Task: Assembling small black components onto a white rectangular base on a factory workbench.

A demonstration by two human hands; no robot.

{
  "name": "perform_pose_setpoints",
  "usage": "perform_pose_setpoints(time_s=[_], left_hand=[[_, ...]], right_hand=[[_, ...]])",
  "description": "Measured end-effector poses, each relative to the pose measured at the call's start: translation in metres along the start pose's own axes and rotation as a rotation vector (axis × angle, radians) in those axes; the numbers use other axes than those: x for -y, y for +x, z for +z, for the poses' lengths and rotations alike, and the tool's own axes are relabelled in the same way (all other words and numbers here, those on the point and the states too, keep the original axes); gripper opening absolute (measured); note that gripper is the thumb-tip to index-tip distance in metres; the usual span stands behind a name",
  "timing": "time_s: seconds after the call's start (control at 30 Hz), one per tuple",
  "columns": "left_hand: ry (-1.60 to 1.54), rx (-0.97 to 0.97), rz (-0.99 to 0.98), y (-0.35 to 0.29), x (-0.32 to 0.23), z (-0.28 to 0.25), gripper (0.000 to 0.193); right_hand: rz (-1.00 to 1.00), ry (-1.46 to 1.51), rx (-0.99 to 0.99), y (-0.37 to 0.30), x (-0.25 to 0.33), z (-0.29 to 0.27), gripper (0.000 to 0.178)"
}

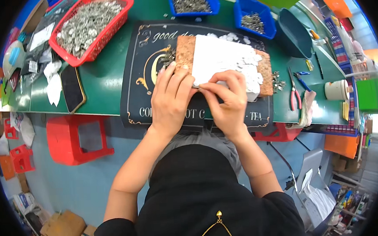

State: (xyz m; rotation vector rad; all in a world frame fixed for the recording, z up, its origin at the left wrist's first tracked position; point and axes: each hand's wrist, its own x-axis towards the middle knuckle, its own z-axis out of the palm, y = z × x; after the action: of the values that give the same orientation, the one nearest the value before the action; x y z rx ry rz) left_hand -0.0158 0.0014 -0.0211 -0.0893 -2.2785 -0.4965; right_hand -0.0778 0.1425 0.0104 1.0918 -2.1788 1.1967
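Observation:
Both hands meet over the front edge of a white block that lies on a cork board. Between the fingertips is a small metal piece, too small to name. My left hand is closed, its thumb and forefinger at the piece's left end. My right hand pinches the other end. White flat bits lie heaped on the block's right side. A pile of small metal parts sits beside the board, partly behind my left hand. Under everything spreads a black printed mat.
A red basket of metal parts stands at the far left. Two blue bins, one at the back and one further right, hold more. A phone lies left; pliers and a white cup are right.

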Motion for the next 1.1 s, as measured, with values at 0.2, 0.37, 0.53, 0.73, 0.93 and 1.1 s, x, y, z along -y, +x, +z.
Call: perform_pose_setpoints(time_s=[0.2,0.37,0.53,0.73,0.93,1.1], left_hand=[[0.123,-0.054,0.036,-0.007,-0.009,-0.01,0.025],[0.144,-0.08,-0.074,0.013,0.004,-0.044,0.01],[0.357,-0.205,-0.214,0.049,0.083,-0.101,0.015],[-0.027,-0.118,-0.41,0.051,0.047,-0.096,0.012],[-0.33,0.177,-0.167,0.028,-0.024,-0.051,0.021],[-0.267,0.232,-0.227,0.022,-0.021,-0.054,0.022]], right_hand=[[-0.042,0.169,-0.078,-0.004,0.001,0.001,0.018],[0.12,0.022,-0.161,-0.009,-0.011,-0.054,0.02],[0.518,-0.177,-0.221,-0.012,-0.109,-0.135,0.017],[0.45,-0.129,-0.068,0.009,-0.092,-0.126,0.019],[0.061,0.242,0.201,0.016,0.016,-0.066,0.025],[0.061,0.216,0.184,0.011,0.018,-0.026,0.021]])
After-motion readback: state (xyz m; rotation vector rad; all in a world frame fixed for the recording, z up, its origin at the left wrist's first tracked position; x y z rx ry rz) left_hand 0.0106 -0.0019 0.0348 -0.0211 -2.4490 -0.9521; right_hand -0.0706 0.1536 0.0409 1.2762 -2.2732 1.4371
